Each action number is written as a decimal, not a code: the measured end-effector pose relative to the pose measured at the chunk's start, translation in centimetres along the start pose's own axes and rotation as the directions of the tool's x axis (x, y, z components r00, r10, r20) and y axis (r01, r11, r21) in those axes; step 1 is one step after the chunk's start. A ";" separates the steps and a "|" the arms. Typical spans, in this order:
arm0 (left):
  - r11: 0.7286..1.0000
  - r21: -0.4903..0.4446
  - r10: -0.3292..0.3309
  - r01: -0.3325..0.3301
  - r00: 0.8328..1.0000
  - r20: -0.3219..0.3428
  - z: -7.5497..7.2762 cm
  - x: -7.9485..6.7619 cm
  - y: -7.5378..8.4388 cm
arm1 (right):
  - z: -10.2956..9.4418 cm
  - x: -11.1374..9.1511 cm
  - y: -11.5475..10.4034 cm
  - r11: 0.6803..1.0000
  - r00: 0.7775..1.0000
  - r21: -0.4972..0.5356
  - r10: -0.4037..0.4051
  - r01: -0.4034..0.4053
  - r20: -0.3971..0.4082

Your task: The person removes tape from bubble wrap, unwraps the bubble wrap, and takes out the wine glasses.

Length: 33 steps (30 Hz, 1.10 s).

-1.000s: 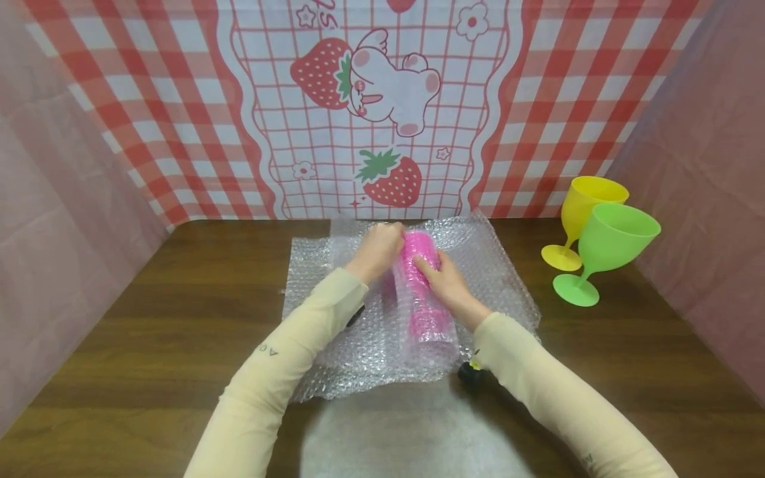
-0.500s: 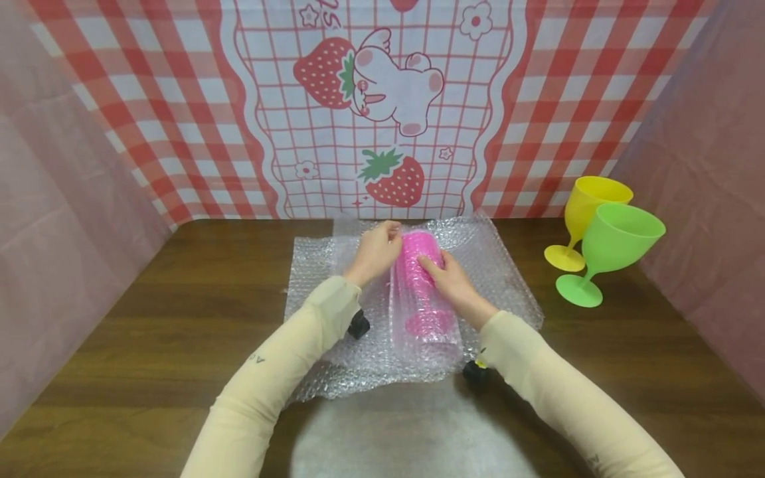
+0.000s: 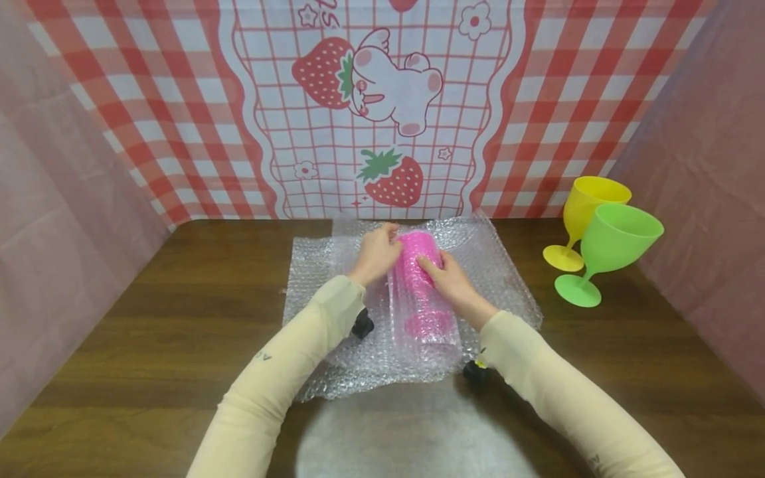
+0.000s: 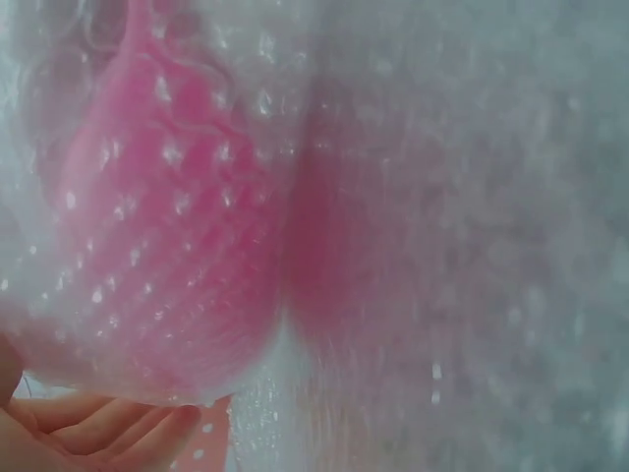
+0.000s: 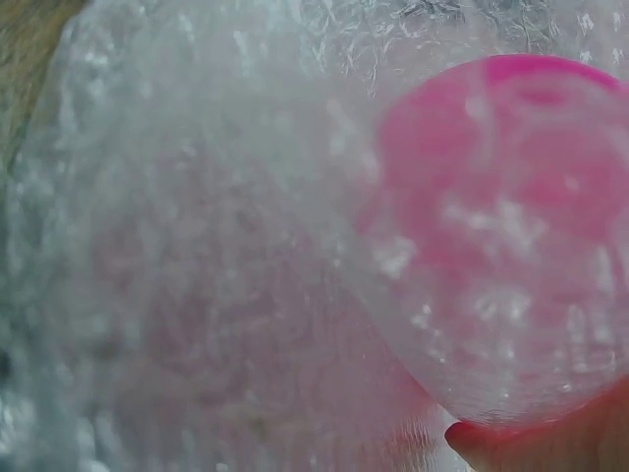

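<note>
A pink goblet lies on its side, rolled in clear bubble wrap, its mouth toward the back wall. My right hand grips the wrapped bowl from the right, thumb on top. At the bowl's mouth end, on its left, my left hand has curled fingers and pinches the wrap's edge. In the left wrist view the left hand's fingers show beneath the wrapped pink bowl. Only part of the right hand appears under the wrapped goblet in the right wrist view.
On the right of the wooden table stand a yellow goblet and a green goblet. A pale sheet lies in front of the wrap. A red-and-white checked cloth hangs behind.
My left hand has shifted slightly left and loosened from a tighter fist at the goblet's mouth. The goblet's foot shows more clearly through the wrap. My right hand keeps its grip.
</note>
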<state>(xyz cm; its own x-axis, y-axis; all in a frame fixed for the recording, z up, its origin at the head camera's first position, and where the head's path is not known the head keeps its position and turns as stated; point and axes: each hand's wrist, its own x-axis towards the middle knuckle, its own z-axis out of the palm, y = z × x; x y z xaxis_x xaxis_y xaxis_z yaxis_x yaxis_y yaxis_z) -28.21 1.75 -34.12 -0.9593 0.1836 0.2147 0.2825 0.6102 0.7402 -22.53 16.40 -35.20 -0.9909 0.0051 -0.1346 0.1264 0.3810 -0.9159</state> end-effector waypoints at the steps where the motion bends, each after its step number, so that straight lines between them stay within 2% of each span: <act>1: 1.000 0.010 -0.004 0.004 1.000 -0.012 0.0 0.1 -0.1 | 0.0 0.0 0.0 1.000 1.000 0.001 0.003 -0.003 0.002; 5: 1.000 0.018 -0.008 0.009 0.999 -0.046 0.1 0.4 -0.2 | -0.2 -0.1 -0.2 1.000 0.999 0.010 0.020 -0.021 0.024; 9: 1.000 -0.012 -0.021 0.020 0.998 -0.054 0.0 0.4 -0.3 | -0.6 -0.1 -0.7 1.000 0.999 -0.013 0.027 -0.026 0.036; 15: 1.000 -0.017 -0.025 0.023 0.996 -0.083 -0.3 0.3 -0.2 | -1.3 0.3 -2.3 0.993 0.998 -0.101 -0.058 0.059 0.011; 19: 1.000 -0.017 -0.004 0.002 0.992 -0.125 -0.5 0.4 0.0 | -1.7 0.8 -3.6 0.969 0.987 -0.189 -0.162 0.159 -0.002; 22: 1.000 -0.022 0.008 -0.011 0.990 -0.143 -0.6 0.3 0.2 | -1.6 1.4 -4.2 0.931 0.974 -0.296 -0.225 0.214 -0.004; 25: 0.999 -0.020 0.029 -0.032 0.988 -0.151 -0.6 0.3 0.3 | -1.1 1.8 -4.4 0.895 0.967 -0.378 -0.254 0.239 0.009; 27: 0.999 -0.020 0.042 -0.046 0.987 -0.154 -0.6 0.3 0.3 | -0.9 1.9 -4.4 0.881 0.965 -0.405 -0.261 0.245 0.018; 33: 0.997 -0.011 0.075 -0.078 0.986 -0.151 -0.8 0.3 0.2 | -0.6 1.8 -3.8 0.868 0.960 -0.420 -0.280 0.263 0.023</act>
<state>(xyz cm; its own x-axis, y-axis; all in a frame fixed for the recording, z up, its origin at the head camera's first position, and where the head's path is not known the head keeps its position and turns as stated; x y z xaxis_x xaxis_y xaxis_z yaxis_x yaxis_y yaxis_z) -28.45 1.33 -33.39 -0.9250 0.1101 0.3637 0.3560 0.5858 0.7281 -24.84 15.53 -31.70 -0.9854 -0.1229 0.1181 -0.1704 0.7209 -0.6718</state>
